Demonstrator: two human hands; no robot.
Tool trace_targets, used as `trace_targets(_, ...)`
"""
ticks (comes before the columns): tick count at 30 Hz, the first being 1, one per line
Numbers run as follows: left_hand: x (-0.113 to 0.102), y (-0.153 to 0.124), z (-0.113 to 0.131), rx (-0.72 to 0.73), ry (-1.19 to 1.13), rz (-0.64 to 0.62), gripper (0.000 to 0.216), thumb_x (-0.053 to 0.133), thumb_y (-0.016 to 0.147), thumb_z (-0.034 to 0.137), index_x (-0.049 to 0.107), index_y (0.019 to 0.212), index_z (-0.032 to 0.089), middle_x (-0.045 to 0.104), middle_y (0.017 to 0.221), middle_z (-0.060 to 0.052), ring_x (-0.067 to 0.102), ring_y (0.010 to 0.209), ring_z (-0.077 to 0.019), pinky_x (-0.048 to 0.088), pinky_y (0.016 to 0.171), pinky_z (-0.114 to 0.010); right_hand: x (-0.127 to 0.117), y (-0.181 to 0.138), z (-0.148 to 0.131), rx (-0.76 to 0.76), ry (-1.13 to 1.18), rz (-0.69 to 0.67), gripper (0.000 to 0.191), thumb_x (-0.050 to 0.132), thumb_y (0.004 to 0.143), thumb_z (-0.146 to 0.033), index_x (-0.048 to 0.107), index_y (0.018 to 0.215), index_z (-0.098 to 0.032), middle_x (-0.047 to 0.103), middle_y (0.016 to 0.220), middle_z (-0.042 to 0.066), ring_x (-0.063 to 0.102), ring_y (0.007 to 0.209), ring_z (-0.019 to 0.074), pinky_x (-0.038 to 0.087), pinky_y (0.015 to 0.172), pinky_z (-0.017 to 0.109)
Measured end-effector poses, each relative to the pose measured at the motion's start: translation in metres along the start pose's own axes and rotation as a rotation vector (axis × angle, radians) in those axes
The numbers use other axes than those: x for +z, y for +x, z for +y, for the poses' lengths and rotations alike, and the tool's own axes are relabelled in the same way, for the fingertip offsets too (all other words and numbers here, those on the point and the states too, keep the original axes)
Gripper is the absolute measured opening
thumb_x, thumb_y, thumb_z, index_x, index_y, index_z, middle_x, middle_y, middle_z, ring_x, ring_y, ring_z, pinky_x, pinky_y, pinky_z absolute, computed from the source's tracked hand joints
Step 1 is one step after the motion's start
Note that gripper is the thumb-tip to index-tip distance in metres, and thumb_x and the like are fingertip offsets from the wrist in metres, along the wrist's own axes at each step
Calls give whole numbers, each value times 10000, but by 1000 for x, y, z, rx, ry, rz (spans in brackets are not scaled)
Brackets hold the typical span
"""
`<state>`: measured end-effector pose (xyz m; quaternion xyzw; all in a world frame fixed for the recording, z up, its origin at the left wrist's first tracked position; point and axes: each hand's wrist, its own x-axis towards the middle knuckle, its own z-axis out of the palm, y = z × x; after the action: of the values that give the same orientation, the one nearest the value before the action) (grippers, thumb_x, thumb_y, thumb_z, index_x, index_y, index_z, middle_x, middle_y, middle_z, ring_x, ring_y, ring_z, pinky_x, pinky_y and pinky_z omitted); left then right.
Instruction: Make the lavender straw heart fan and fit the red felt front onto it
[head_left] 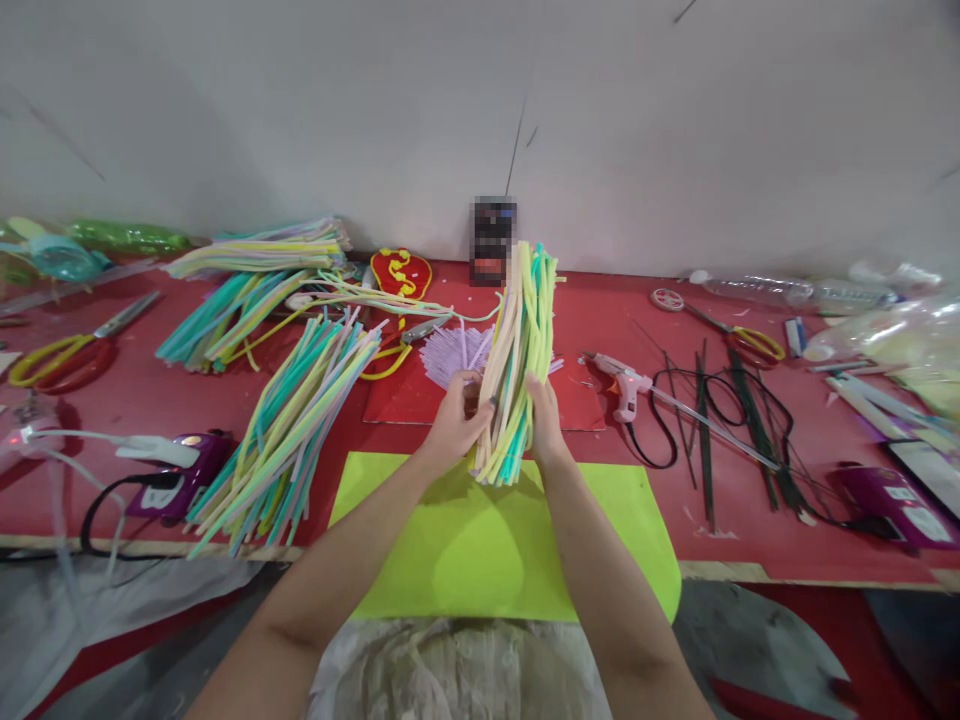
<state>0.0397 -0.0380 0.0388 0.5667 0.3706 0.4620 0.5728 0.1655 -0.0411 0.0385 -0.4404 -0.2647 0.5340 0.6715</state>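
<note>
Between my two hands stands a bundle of pastel pipe cleaners (517, 350) in yellow, green, teal and pink, raised almost upright above the table. My left hand (459, 420) grips its lower left side, with the thumb across the front. From the right, my right hand (546, 415) is wrapped round the same bundle. Behind it, partly hidden, lies a fan of short lilac pieces (454, 352) on a red sheet (405, 395). A lime-green sheet (480, 545) lies under my forearms at the table's front edge.
Left are more pipe cleaner bundles (292, 430), scissors (82, 350) and a purple power box (184, 475). Right are a pink glue gun (624, 385) with its cord, dark thin strips (703, 430), scissors (750, 342), another purple box (896, 505) and plastic bottles (780, 288).
</note>
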Motion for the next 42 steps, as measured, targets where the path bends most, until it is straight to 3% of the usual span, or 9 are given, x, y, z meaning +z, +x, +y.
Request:
trace_targets(6, -9, 2, 2, 55, 299, 36, 278, 575, 766, 204, 476, 1026, 204, 630, 861, -20, 596, 712, -132, 438, 625, -233, 0, 1, -1, -159, -128, 2, 438, 766, 586, -254, 606, 991, -216, 698, 869, -13, 629, 730, 140, 524, 707, 268)
trace_targets(10, -16, 5, 7, 44, 350, -13, 251, 526, 800, 204, 502, 1050, 189, 572, 656, 35, 535, 560, -111, 388, 547, -217, -2, 4, -1, -185, -119, 51, 439, 734, 598, -208, 605, 1018, -223, 691, 865, -21, 617, 740, 134, 509, 716, 258)
trace_targets(15, -18, 7, 9, 45, 337, -27, 240, 525, 803, 197, 504, 1041, 180, 475, 570, 69, 453, 499, -94, 340, 506, -203, -2, 4, 0, -188, -109, 67, 464, 728, 593, -184, 599, 1037, -222, 692, 889, -21, 614, 730, 125, 500, 729, 253)
trace_targets(22, -16, 5, 4, 16, 312, -44, 226, 525, 820, 214, 460, 1035, 197, 517, 588, 62, 495, 498, -102, 332, 491, -204, 4, 0, -4, -197, -116, 52, 531, 787, 564, -227, 576, 1051, -235, 690, 908, -12, 626, 760, 138, 511, 754, 279)
trace_targets(28, -14, 5, 6, -3, 342, -11, 149, 529, 818, 220, 440, 936, 201, 500, 574, 61, 482, 482, -102, 333, 478, -205, 3, 2, -2, -242, -186, 90, 454, 773, 574, -222, 579, 985, -224, 670, 865, -21, 606, 736, 128, 508, 744, 272)
trace_targets(35, -16, 7, 4, -31, 316, -30, 115, 511, 833, 234, 449, 920, 191, 476, 580, 63, 468, 480, -98, 347, 493, -207, 1, 3, -3, -242, -207, 42, 591, 803, 547, -296, 542, 1071, -217, 681, 952, 25, 636, 814, 177, 525, 792, 352)
trace_targets(42, -14, 7, 3, -12, 308, -46, 118, 511, 842, 256, 449, 921, 194, 500, 600, 54, 506, 521, -107, 362, 512, -207, -1, 4, -1, -202, -176, 6, 631, 817, 547, -312, 524, 1099, -222, 677, 953, 23, 641, 801, 172, 537, 779, 347)
